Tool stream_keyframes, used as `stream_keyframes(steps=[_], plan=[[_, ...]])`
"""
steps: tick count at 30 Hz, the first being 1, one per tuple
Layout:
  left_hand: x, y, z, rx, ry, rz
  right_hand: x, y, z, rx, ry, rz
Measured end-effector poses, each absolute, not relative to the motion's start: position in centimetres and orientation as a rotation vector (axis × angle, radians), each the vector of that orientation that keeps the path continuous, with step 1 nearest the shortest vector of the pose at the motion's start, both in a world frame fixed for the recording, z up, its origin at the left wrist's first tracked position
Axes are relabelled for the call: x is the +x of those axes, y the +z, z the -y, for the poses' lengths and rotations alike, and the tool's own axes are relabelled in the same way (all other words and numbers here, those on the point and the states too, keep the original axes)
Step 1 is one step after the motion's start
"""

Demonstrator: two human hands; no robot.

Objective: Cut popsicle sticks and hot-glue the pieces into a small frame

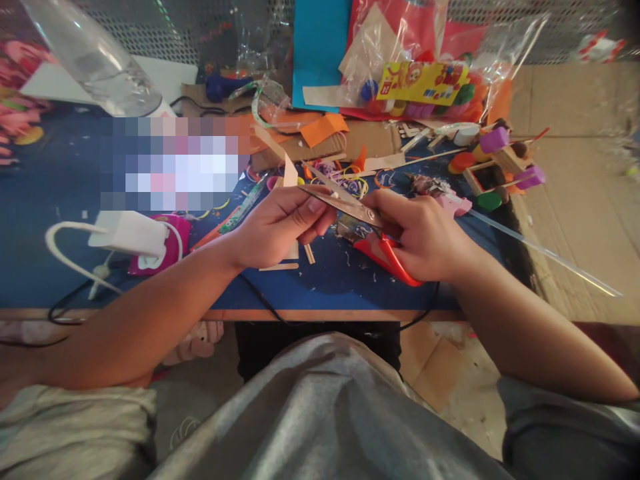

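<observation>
My right hand (425, 233) is closed around the red handles of a pair of scissors (353, 207), with fingers through the loops. The blades stand apart and point left, toward my left hand (280, 223). Thumb and fingers of that hand are pinched together right beside the blades. A small pale tip (335, 195) shows between the blades at my fingertips; most of whatever I pinch is hidden. Just behind the left hand a cream paper strip (290, 171) sticks up, and I cannot tell whether it is held. Thin wooden sticks (310, 254) lie below the hands.
Rubber bands (353, 183) and scraps litter the blue tabletop (320, 293). A white charger (133, 235) with cables lies left, below a clear bottle (107, 67). Farther back are orange paper (324, 130) and a bag of colored caps (425, 87). Right stands a small wooden construction (505, 160) beside cardboard (580, 200).
</observation>
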State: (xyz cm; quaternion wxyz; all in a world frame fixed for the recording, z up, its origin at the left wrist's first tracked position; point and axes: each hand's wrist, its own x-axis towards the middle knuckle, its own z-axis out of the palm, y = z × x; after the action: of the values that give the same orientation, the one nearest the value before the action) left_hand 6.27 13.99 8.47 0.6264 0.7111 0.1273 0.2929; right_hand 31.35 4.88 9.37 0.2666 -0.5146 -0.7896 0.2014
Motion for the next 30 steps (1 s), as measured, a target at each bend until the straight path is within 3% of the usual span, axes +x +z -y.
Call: stream_keyframes(steps=[30], plan=[[6.36, 8.85, -13.63, 1.667, 0.649, -0.308, 31.69, 10.11, -4.79, -1.367, 0.6, 2.181]])
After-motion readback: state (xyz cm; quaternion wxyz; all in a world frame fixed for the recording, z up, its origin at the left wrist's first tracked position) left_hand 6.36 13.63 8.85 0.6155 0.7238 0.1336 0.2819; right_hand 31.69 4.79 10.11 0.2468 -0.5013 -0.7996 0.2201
